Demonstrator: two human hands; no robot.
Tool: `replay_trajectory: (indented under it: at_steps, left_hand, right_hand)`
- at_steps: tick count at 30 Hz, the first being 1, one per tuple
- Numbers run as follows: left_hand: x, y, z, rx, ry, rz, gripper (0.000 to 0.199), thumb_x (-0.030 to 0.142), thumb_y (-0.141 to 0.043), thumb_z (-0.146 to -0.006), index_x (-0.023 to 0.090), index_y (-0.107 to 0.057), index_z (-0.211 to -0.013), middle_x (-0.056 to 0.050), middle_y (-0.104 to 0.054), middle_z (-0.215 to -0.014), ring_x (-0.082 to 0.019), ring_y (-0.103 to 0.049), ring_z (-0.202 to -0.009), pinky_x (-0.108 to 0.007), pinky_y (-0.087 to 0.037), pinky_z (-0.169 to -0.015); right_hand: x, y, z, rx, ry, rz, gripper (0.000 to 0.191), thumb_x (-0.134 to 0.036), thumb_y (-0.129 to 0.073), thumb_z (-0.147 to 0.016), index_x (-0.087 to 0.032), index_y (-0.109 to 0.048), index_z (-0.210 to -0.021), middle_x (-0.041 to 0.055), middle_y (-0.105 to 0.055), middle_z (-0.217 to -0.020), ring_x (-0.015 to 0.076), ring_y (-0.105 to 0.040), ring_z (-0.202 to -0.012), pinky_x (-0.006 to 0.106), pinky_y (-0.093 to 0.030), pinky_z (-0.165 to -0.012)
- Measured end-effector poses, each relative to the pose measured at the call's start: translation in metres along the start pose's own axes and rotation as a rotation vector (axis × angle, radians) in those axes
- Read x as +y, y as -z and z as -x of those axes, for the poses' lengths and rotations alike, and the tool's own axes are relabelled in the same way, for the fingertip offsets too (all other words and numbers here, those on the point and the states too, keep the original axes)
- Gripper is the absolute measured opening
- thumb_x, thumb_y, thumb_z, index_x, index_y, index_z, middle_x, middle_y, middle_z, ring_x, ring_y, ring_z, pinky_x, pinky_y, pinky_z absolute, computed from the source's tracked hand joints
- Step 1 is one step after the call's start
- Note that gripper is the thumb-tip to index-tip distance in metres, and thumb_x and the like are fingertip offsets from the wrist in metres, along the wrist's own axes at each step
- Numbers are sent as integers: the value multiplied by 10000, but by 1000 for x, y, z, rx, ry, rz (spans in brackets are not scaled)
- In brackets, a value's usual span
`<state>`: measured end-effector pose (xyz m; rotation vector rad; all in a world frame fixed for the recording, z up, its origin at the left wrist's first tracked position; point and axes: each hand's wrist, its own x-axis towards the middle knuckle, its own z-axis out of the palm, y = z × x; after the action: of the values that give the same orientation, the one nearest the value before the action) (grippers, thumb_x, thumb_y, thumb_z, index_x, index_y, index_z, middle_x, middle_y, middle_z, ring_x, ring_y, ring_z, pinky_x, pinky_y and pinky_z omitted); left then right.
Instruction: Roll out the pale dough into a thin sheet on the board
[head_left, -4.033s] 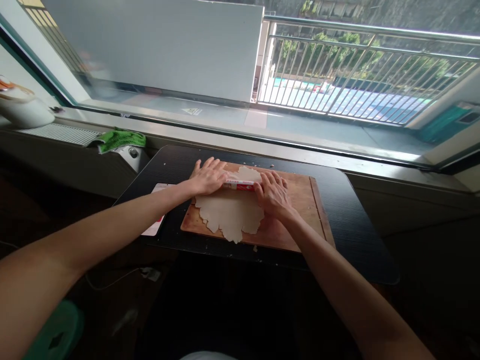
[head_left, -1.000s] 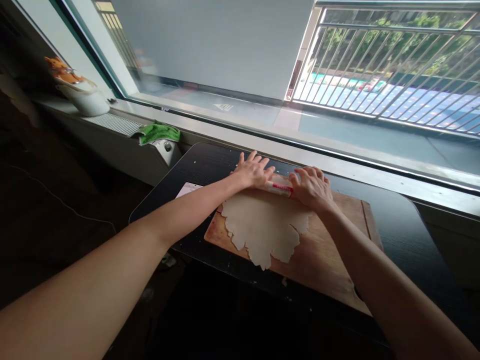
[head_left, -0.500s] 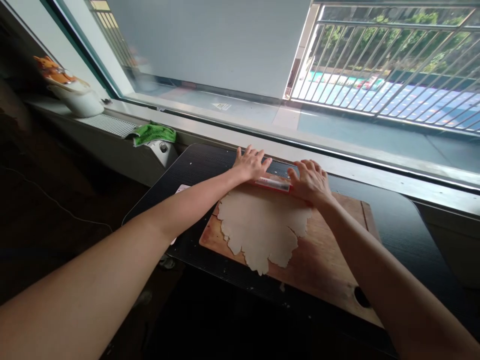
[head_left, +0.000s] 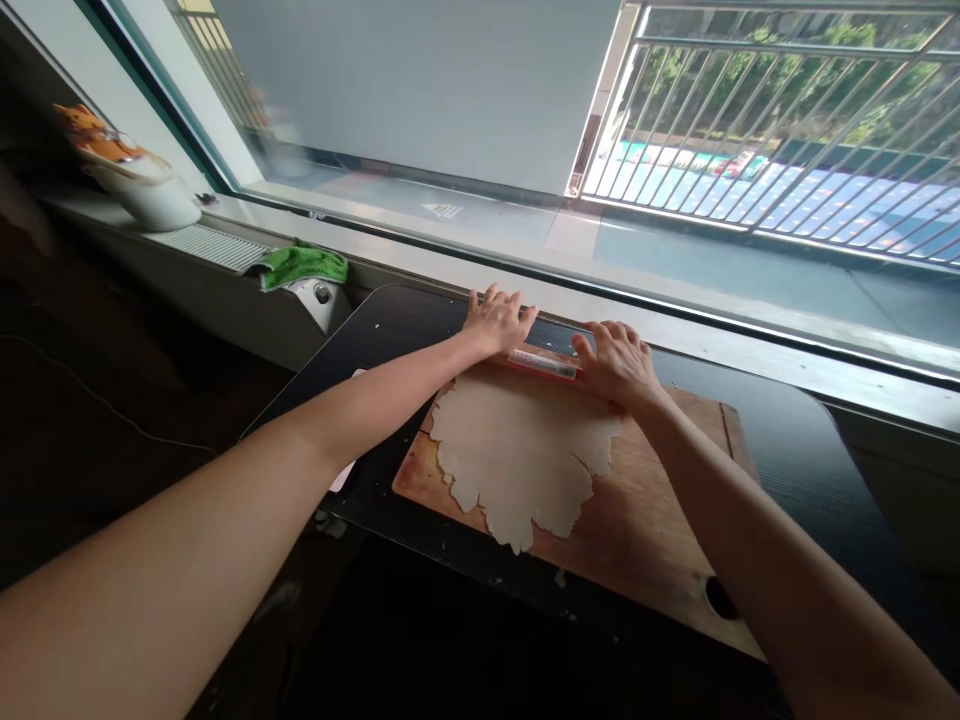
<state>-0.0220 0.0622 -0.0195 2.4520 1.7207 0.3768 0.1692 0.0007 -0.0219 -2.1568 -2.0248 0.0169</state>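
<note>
Left hand (head_left: 496, 322): lay palm down over the left end of a printed roller (head_left: 543, 363), just above the centre of the frame; grip uncurled, fingers fanned toward the top edge.
Right hand (head_left: 619, 362): rested over the opposite end; grip likewise unclosed, fingers extended with a slight bend, thumb apart.
Roller: red and white, lay crosswise between the hands, at the upper margin of the dough sheet (head_left: 521, 450).
Dough sheet: pale and thin, occupied the middle of the frame; outline ragged, with a split on its right side.
Wooden board (head_left: 660, 500): lay beneath the dough sheet and extended to the lower right, where a dark hole (head_left: 722, 598) showed.
Worktop (head_left: 810, 470): black, round-cornered, bore crumbs (head_left: 560, 578) at lower centre.
Towel (head_left: 306, 264): green, draped left of centre.
Pot (head_left: 150, 190): white, stood at upper left beneath an orange figure (head_left: 97, 132).
Railing (head_left: 697, 130): barred the upper right.
</note>
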Motion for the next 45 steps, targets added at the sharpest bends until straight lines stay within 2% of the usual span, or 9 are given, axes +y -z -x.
replay_trajectory:
  at_steps: [4,10,17,22,24,30,33,39,45]
  left_hand:
    - [2,4,-15,-19,65,-12,544,453,-234,-1031,166,-533,-1384,-134,-558,-1461,-306,-281,-1485,-585,-193,-1199]
    - [-2,0,25,0,-41,10,535,501,-250,-1026,218,-561,-1356,-95,-552,-1473,-309,-324,-1456,-583,-242,-1177]
    - [5,3,-19,108,97,-13,488,425,-274,-1036,156,-591,-1291,-143,-604,-1389,-297,-337,-1443,-532,-225,-1192]
    - [0,-1,2,-67,76,26,538,495,-299,-1013,164,-562,-1347,-150,-565,-1441,-331,-366,-1424,-588,-289,-1148]
    - [-1,-1,8,-64,53,33,559,528,-296,-1009,177,-551,-1363,-139,-554,-1457,-330,-349,-1435,-589,-286,-1149]
    - [4,-1,-24,83,116,-27,487,424,-323,-1021,121,-573,-1309,-166,-581,-1411,-309,-296,-1466,-529,-198,-1200]
    - [4,-1,-28,49,127,-20,519,421,-321,-1014,101,-543,-1356,-178,-550,-1447,-314,-260,-1488,-546,-179,-1206]
    - [1,2,5,-124,142,7,631,512,-305,-986,116,-481,-1445,-168,-459,-1540,-334,-243,-1498,-616,-195,-1185]
    - [7,9,59,-31,87,-19,553,496,-325,-992,169,-594,-1349,-137,-548,-1465,-330,-316,-1459,-616,-175,-1195]
  right_hand:
    - [0,4,-16,-59,-104,-53,592,-512,-271,-991,-210,-508,-1442,145,-494,-1500,334,-394,-1385,565,-363,-1100]
    - [2,-4,27,8,138,-42,541,-536,-298,-987,-260,-593,-1346,96,-579,-1415,306,-387,-1385,519,-354,-1110]
    - [5,5,-25,-12,-102,-63,570,-493,-270,-996,-206,-554,-1398,156,-516,-1475,333,-394,-1372,555,-364,-1085]
    - [3,3,6,-108,-1,-30,571,-548,-259,-999,-262,-560,-1390,112,-549,-1455,308,-422,-1362,522,-374,-1093]
    - [4,2,12,-96,44,-35,574,-568,-265,-993,-271,-576,-1373,102,-560,-1446,310,-413,-1368,533,-353,-1106]
    - [6,6,-28,-56,-149,-60,576,-501,-271,-1005,-195,-549,-1406,178,-517,-1477,339,-434,-1348,567,-365,-1079]
    - [5,8,-30,-39,-165,-67,582,-511,-271,-1003,-199,-537,-1416,173,-504,-1488,332,-421,-1355,559,-361,-1082]
    - [-3,6,11,-4,-136,-58,576,-540,-285,-994,-223,-554,-1393,138,-521,-1470,313,-427,-1337,517,-354,-1088]
    - [-17,2,63,113,-116,-44,488,-478,-347,-994,-210,-642,-1275,111,-597,-1392,294,-413,-1353,484,-320,-1102]
